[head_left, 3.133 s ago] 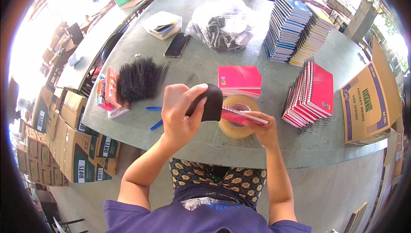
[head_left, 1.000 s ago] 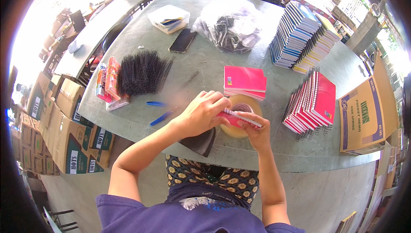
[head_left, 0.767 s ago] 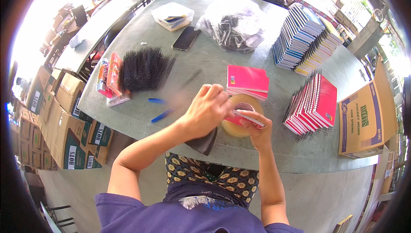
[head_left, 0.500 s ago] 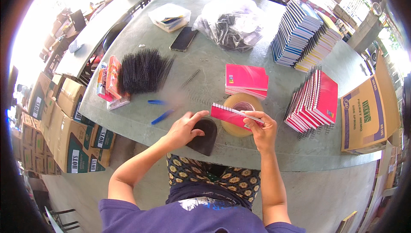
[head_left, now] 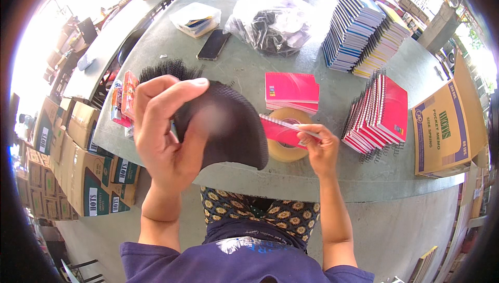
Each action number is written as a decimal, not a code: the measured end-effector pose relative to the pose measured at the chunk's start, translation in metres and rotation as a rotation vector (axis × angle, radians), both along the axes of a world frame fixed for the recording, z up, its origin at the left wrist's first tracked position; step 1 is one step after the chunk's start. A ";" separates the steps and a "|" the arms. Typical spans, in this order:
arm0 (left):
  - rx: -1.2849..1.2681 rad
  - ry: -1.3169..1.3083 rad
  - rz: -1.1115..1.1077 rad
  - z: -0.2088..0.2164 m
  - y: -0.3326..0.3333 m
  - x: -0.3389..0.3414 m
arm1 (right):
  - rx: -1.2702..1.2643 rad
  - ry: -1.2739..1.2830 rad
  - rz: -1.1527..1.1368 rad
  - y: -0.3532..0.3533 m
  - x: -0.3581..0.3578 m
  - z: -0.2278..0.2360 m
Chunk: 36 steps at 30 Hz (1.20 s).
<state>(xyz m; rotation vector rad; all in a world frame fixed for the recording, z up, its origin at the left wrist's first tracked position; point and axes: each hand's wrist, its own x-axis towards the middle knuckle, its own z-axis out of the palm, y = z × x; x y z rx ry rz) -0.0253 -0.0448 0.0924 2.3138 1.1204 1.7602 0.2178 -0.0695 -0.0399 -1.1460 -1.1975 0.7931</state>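
Observation:
Raised high in front of me, my left hand (head_left: 169,132) pinches a black, curved rubber-like pad (head_left: 236,127) between thumb and fingers. Its outer edge is rounded and its surface is finely textured. My right hand (head_left: 321,145) grips a small pink spiral notebook (head_left: 279,127) by its right end, tilted over the table. Beneath the notebook lies a wide roll of tape (head_left: 289,154), partly covered by it. Behind the roll, a short stack of pink notebooks (head_left: 291,87) rests on the table. The pad and left hand hide the table's left middle part.
Black wire spirals (head_left: 169,68) and orange packs (head_left: 129,93) lie at left. A phone (head_left: 213,45), plastic tub (head_left: 195,20) and clear bag (head_left: 270,25) stand behind. Pink notebooks (head_left: 383,109), taller notebook stacks (head_left: 349,31) and a carton (head_left: 442,132) occupy the right.
My left hand has picked up the black pad from the table and lifted it up toward the camera. The right hand still holds the pink notebook over the tape roll.

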 end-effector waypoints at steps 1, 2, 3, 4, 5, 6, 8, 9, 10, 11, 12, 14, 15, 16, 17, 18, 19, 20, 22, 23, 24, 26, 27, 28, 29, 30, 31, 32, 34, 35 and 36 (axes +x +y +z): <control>0.050 0.092 0.025 -0.005 0.007 0.006 | 0.000 -0.018 0.009 0.001 -0.002 -0.006; 0.100 0.184 0.049 -0.014 0.014 0.013 | -0.001 -0.037 0.017 0.001 -0.003 -0.010; -0.058 0.310 -0.002 -0.044 0.018 0.021 | -0.005 -0.009 0.023 0.000 -0.008 -0.007; -0.223 0.433 -0.057 -0.080 0.017 0.028 | -0.002 -0.006 0.041 0.000 -0.011 -0.006; -0.261 0.454 -0.155 -0.101 0.005 0.030 | -0.003 0.001 0.057 -0.001 -0.012 -0.006; -0.299 0.469 -0.271 -0.100 -0.003 0.037 | -0.009 0.002 0.055 -0.003 -0.011 -0.007; -0.199 0.316 -0.199 -0.088 -0.002 0.035 | -0.012 0.006 0.063 -0.001 -0.010 -0.005; -0.147 0.217 -0.113 -0.071 0.009 0.036 | -0.024 0.000 0.063 -0.003 -0.007 -0.007; -0.080 0.121 -0.016 -0.058 0.020 0.037 | -0.021 0.010 0.063 -0.003 -0.006 -0.009; -0.023 0.203 -0.045 -0.058 0.026 0.040 | -0.017 0.020 0.063 -0.004 -0.005 -0.013; -0.231 0.320 -0.183 -0.083 0.019 0.044 | -0.009 0.034 0.084 -0.002 -0.008 -0.014; -0.373 0.548 -0.426 -0.108 0.007 0.045 | -0.015 0.130 0.096 -0.003 -0.013 -0.004; -0.354 0.483 -0.447 -0.106 0.004 0.045 | -0.019 0.181 0.089 -0.003 -0.013 -0.002; -0.260 0.386 -0.337 -0.090 0.007 0.046 | -0.023 0.180 0.107 -0.005 -0.009 -0.009; -0.166 0.288 -0.227 -0.069 0.015 0.047 | -0.027 0.181 0.126 -0.006 -0.003 -0.020; -0.066 0.182 -0.103 -0.056 0.019 0.047 | -0.024 0.173 0.159 -0.006 0.002 -0.025; -0.124 0.064 -0.032 -0.063 0.019 0.050 | -0.071 0.150 0.165 -0.007 0.004 -0.028; -0.186 0.212 -0.181 -0.078 0.019 0.053 | -0.119 0.127 0.170 -0.011 0.006 -0.032; -0.299 0.507 -0.468 -0.103 0.016 0.059 | -0.147 0.062 0.195 -0.010 0.009 -0.029; -0.332 0.475 -0.476 -0.103 0.009 0.058 | -0.128 0.025 0.209 -0.009 0.010 -0.025; -0.239 0.373 -0.359 -0.087 0.012 0.059 | -0.114 -0.004 0.211 -0.010 0.011 -0.024; -0.080 0.159 -0.137 -0.060 0.021 0.062 | -0.146 0.010 0.209 -0.017 0.012 -0.025; -0.058 0.115 -0.065 -0.062 0.019 0.063 | -0.144 0.016 0.232 -0.016 0.009 -0.022; -0.136 0.164 -0.165 -0.071 0.016 0.066 | -0.134 0.029 0.222 -0.016 0.008 -0.021; -0.213 0.213 -0.265 -0.082 0.012 0.069 | -0.125 0.043 0.214 -0.015 0.008 -0.022; -0.292 0.266 -0.373 -0.081 0.011 0.073 | -0.117 0.061 0.198 -0.014 0.008 -0.024; -0.177 0.232 -0.356 -0.074 0.015 0.071 | -0.123 0.046 0.214 -0.013 0.009 -0.025; -0.169 0.192 -0.314 -0.072 0.019 0.074 | -0.129 0.030 0.230 -0.012 0.010 -0.026; -0.159 0.112 -0.222 -0.070 0.021 0.078 | -0.138 0.005 0.251 -0.012 0.009 -0.027; -0.221 0.223 -0.290 -0.079 0.013 0.074 | -0.137 -0.005 0.251 -0.013 0.009 -0.028; -0.280 0.347 -0.455 -0.094 0.008 0.069 | -0.129 -0.018 0.250 -0.012 0.011 -0.025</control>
